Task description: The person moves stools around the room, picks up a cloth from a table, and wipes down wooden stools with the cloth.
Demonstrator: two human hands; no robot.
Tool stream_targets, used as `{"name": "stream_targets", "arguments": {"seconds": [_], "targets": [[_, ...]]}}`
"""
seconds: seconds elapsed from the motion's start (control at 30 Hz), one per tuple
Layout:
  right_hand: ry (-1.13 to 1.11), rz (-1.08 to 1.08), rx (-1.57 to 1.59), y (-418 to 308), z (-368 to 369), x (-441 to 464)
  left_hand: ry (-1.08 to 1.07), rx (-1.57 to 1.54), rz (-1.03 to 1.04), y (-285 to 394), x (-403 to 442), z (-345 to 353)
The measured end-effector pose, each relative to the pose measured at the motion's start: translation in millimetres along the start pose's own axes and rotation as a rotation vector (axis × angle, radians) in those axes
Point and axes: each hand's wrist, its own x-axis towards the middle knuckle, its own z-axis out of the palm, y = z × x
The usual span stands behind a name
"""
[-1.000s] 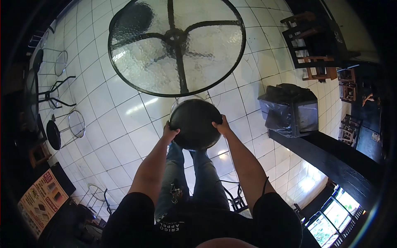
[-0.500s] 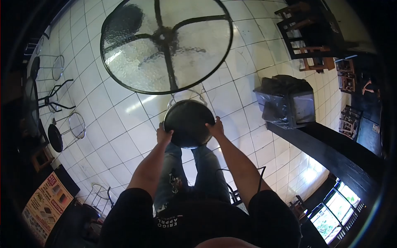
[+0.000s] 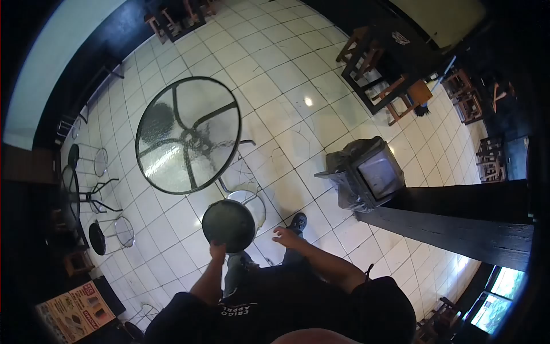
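A stool point(image 3: 228, 225) with a round black seat and a pale metal ring base stands in front of me, close to a round glass table point(image 3: 219, 166). My left hand point(image 3: 217, 250) holds the near edge of the seat, its fingers partly hidden at the rim. Off to the right of the seat is my right hand point(image 3: 285, 236), touching nothing, its fingers apart and slightly curled. Below that hand, one dark shoe point(image 3: 298, 221) shows on the tiles.
A bin point(image 3: 366, 178) lined with a dark plastic bag stands right, beside a black beam point(image 3: 452, 223). Wooden stools and a dark table point(image 3: 372, 71) are at upper right. More round stools point(image 3: 97, 238) stand left. A printed poster point(image 3: 75, 312) is at lower left.
My right hand has let go of the seat and moved off to its right. My left hand stays on the seat's edge. The view has shifted, showing more floor beyond the glass table.
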Motion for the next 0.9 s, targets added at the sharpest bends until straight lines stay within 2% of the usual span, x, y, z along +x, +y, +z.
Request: {"name": "stream_targets", "arguments": {"seconds": [0.03,0.07,0.1,0.17,0.2,0.23,0.3,0.37,0.43,0.47,0.53,0.63,0.8,0.9], "targets": [[0.012,0.0,0.012,7.6,-17.1,-9.0,-0.022,0.035,-0.02,5.1,-18.1,14.9],[0.033,0.033,0.125,17.1,-37.2,-21.7,-0.29,0.286,-0.071,7.5,-19.5,30.0],[0.061,0.063,0.229,25.4,-61.8,-32.3,-0.306,0.288,-0.052,7.8,-21.9,51.6],[0.084,0.096,0.417,30.9,-112.1,-50.5,-0.545,0.769,0.259,26.4,-28.4,97.9],[0.11,0.13,0.448,28.1,-133.1,-60.6,-0.48,0.701,0.414,51.2,-45.7,111.0],[0.13,0.162,0.482,30.0,-149.1,-64.8,-0.476,0.692,0.432,72.2,-44.6,135.6],[0.143,0.099,0.454,37.5,-174.7,-59.4,-0.54,0.44,0.525,110.3,-42.1,177.9],[0.142,0.043,0.429,40.5,-194.1,-54.3,-0.782,0.042,0.207,178.3,-64.4,186.1],[0.164,0.037,0.418,26.6,-214.6,-36.5,-0.725,0.116,0.357,246.2,-88.9,178.5],[0.17,0.062,0.465,3.5,-229.4,-36.4,-0.717,0.113,0.365,269.9,-98.9,169.3],[0.215,0.01,0.51,-16.4,-249.1,-25.4,-0.702,-0.013,0.486,317.8,-117.4,157.8],[0.277,-0.087,0.653,-34.0,-282.3,-4.4,-0.707,-0.212,0.434,364.2,-123.9,149.7],[0.256,-0.12,0.833,-68.6,-337.1,28.2,-0.635,-0.151,0.458,421.3,-110.5,144.2],[0.244,-0.067,0.757,-90.9,-369.4,72.0,-0.624,-0.248,0.518,452.1,-82.4,150.8]]}}
